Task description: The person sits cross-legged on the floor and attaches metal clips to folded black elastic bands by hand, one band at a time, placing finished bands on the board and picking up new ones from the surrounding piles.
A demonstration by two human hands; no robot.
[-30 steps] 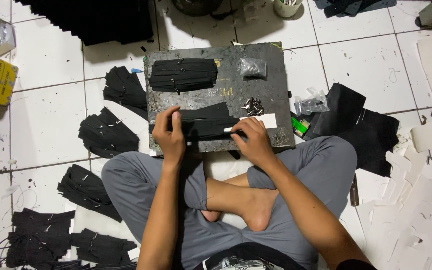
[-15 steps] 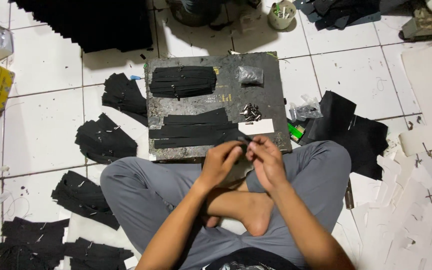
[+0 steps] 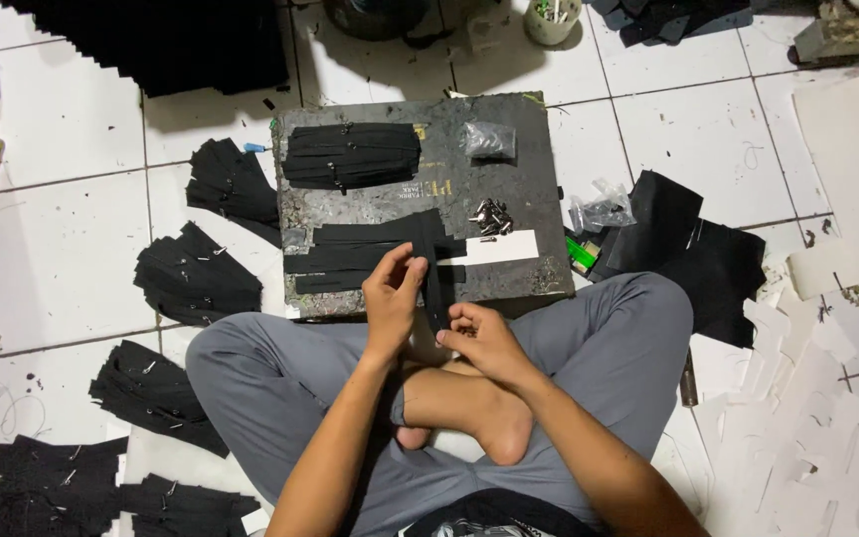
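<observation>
Both hands pinch one black strip (image 3: pixel 433 283) upright at the board's (image 3: pixel 524 189) near edge: left hand (image 3: pixel 393 298) on its upper part, right hand (image 3: pixel 479 338) on its lower end, which the fingers hide. Half a second ago the hands were closer together, nearer the lap.
</observation>
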